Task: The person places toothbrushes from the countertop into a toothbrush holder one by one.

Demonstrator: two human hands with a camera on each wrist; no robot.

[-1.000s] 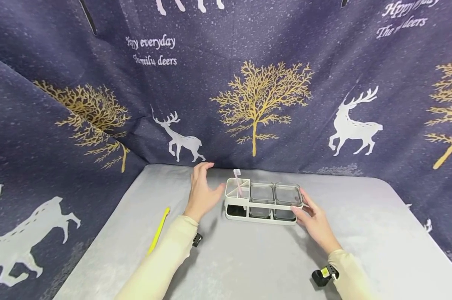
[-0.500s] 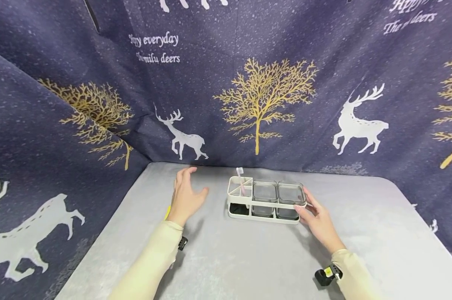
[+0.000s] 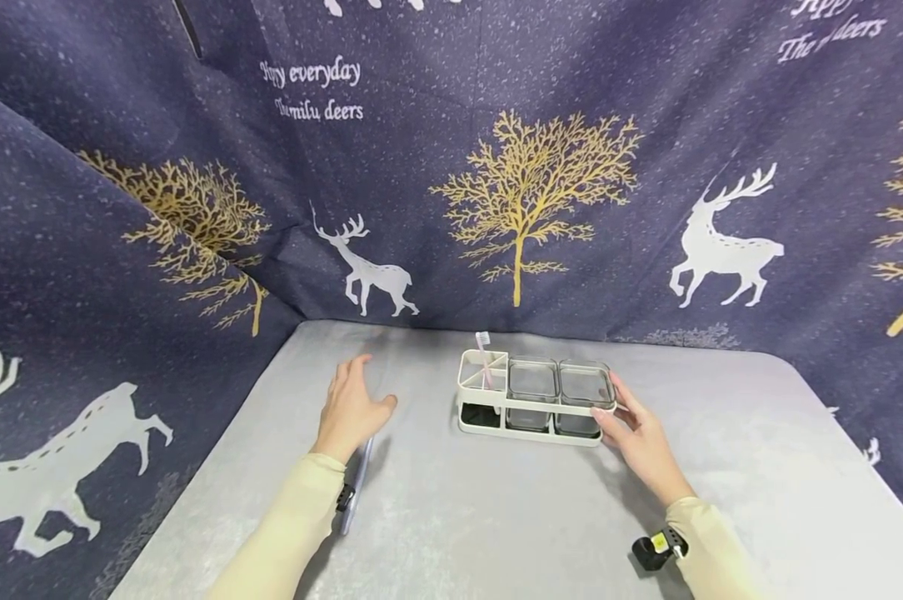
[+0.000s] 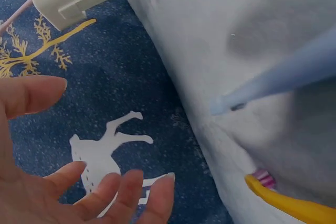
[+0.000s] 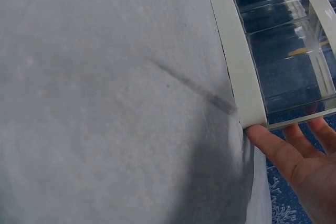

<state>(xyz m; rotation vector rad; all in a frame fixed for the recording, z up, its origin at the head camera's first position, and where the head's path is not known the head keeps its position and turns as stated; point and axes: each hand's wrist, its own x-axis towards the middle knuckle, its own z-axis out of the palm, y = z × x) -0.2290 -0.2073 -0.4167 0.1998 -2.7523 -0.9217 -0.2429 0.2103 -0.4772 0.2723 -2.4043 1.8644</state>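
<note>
Gripping edge of rack (image 3: 531, 404): right hand (image 3: 639, 435)

Left hand (image 3: 351, 413): fingers loosely bent, thumb spread wide of them. Right hand (image 3: 641, 440): thumb and fingers opposed in a grip. Left forearm (image 3: 285, 518) and right forearm (image 3: 710, 542), both sleeved, reach forward, well apart.

Place type: fabric-screened tabletop station; wider premises cannot be determined.
Screen: dark blue cloth (image 3: 421, 167), hung behind and left of the table (image 3: 459, 525), printed with white deer (image 3: 730, 254), gold trees (image 3: 517, 271) and lettering (image 3: 320, 73).
Tabletop: mottled grey, far right corner rounded.
Wrist gear: black units (image 3: 646, 554), consistent with a recording setup.
Wares: bathroom type; toothbrush (image 3: 485, 360) in white rack (image 3: 483, 397).
</note>
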